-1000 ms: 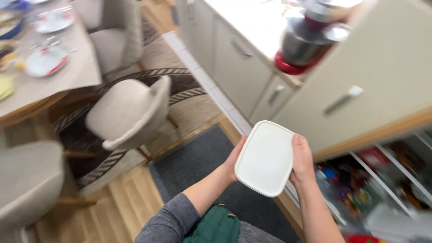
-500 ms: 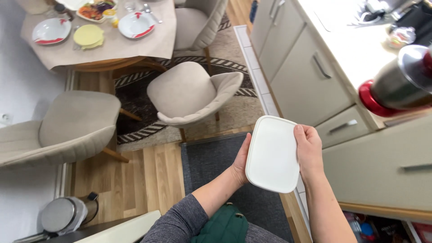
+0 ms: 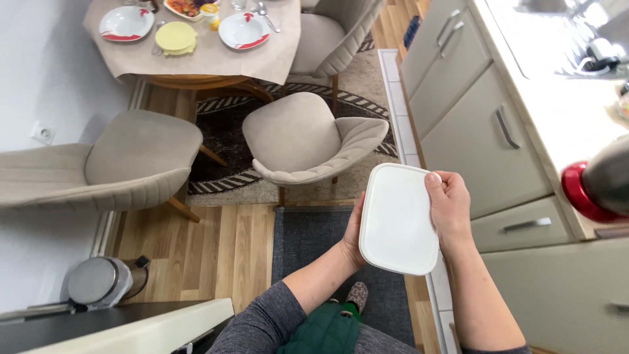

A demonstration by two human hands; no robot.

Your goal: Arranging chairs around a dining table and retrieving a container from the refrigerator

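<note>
The white container lid (image 3: 398, 218), a flat rectangle with rounded corners, is held up in the air in front of the person, above the dark grey floor mat (image 3: 314, 242) and the strip of pale tiles that runs along the foot of the kitchen cabinets (image 3: 472, 124). Both hands grip it by its long sides: the left hand (image 3: 354, 236) is mostly hidden behind the lid's left edge, with only the heel of the palm and the wrist showing, while the right hand (image 3: 449, 210) wraps the right edge, thumb lying on the top face near the upper corner. Each hand is closed firmly on the lid. Just below it a grey sleeve and a green quilted garment (image 3: 324, 328) show, with a patterned slipper (image 3: 357, 295) on the mat. Beyond the lid's upper left corner stands a beige upholstered chair (image 3: 308, 141) on a dark patterned rug; a second like chair (image 3: 124, 160) stands well to the left. At the far edge is a dining table (image 3: 196, 59) under a beige cloth, set with plates and a yellow lid. A steel pedal bin (image 3: 98, 296) sits by the left wall, and a red-based appliance (image 3: 596, 183) juts from the counter on the right.
</note>
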